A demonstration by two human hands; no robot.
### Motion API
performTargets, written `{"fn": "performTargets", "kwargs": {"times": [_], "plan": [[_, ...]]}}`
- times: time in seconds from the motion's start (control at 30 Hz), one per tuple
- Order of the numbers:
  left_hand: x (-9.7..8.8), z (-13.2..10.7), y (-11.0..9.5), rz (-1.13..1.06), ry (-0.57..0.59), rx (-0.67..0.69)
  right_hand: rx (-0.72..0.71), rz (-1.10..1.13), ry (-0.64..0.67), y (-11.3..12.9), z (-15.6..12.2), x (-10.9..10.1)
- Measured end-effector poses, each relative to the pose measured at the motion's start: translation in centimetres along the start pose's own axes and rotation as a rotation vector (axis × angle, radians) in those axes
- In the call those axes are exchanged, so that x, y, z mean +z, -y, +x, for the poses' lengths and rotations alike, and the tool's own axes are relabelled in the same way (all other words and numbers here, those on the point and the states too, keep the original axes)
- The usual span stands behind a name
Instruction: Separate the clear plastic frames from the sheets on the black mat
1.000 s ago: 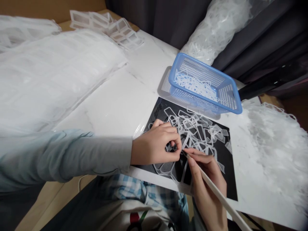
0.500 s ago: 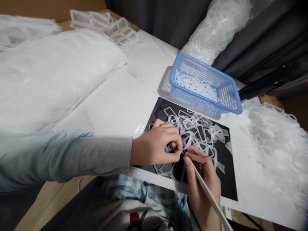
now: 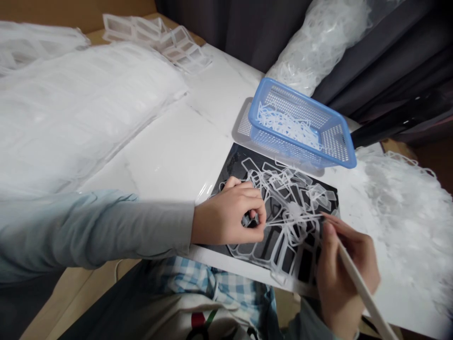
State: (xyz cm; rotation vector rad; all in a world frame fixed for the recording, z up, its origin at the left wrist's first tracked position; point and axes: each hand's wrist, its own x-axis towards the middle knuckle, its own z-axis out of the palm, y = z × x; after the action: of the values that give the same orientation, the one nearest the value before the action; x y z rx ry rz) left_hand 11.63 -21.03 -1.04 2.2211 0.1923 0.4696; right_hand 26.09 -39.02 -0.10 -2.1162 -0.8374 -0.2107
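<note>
My left hand [image 3: 233, 212] is closed over the black mat [image 3: 230, 167], its thumb and forefinger pinching one end of a thin translucent strip [image 3: 292, 219]. That strip is stretched taut to the right. At its other end is my right hand [image 3: 347, 269], fingers closed around a long white stick-like tool [image 3: 366, 295]; whether the fingers or the tool's tip grip the strip I cannot tell. Several loose translucent rectangular frames [image 3: 251, 164] lie tangled on the mat beneath and behind the strip. A sheet of joined frames [image 3: 279, 252] lies near the mat's front edge, partly hidden by my hands.
Behind the mat a blue perforated basket [image 3: 300, 106] holds thin white strips. A heap of clear scraps [image 3: 406, 222] lies at the right, and a full clear bag [image 3: 322, 42] stands at the back. Stacked translucent sheets [image 3: 78, 108] fill the left of the white table [image 3: 173, 141].
My right hand has moved right, away from my left, with the white tool. The strip between the hands is now stretched out, and the joined sheet shows more. My left hand has barely moved.
</note>
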Motion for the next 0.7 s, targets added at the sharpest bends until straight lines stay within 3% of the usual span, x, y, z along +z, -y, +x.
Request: {"fn": "performTargets", "kwargs": {"times": [0.17, 0.43, 0.5, 0.57, 0.7], "plan": [[-0.1, 0.1, -0.2, 0.025, 0.02, -0.01, 0.056, -0.204, -0.243, -2.0, 1.7, -1.5], [-0.2, -0.1, -0.2, 0.035, 0.022, -0.005, 0.134, -0.258, -0.372, -2.5, 2.4, -2.3], [-0.3, -0.2, -0.3, 0.035, 0.019, -0.001, 0.121, -0.16, -0.306, -2.2, 2.2, -2.3], [-0.4, -0.2, -0.4, 0.031, 0.015, 0.003, 0.102, -0.037, -0.149, -1.6, 1.7, -2.1], [-0.5, -0.2, -0.6, 0.017, 0.024, 0.015, 0.072, 0.043, 0.037, 0.1, 0.3, -1.6]]}}
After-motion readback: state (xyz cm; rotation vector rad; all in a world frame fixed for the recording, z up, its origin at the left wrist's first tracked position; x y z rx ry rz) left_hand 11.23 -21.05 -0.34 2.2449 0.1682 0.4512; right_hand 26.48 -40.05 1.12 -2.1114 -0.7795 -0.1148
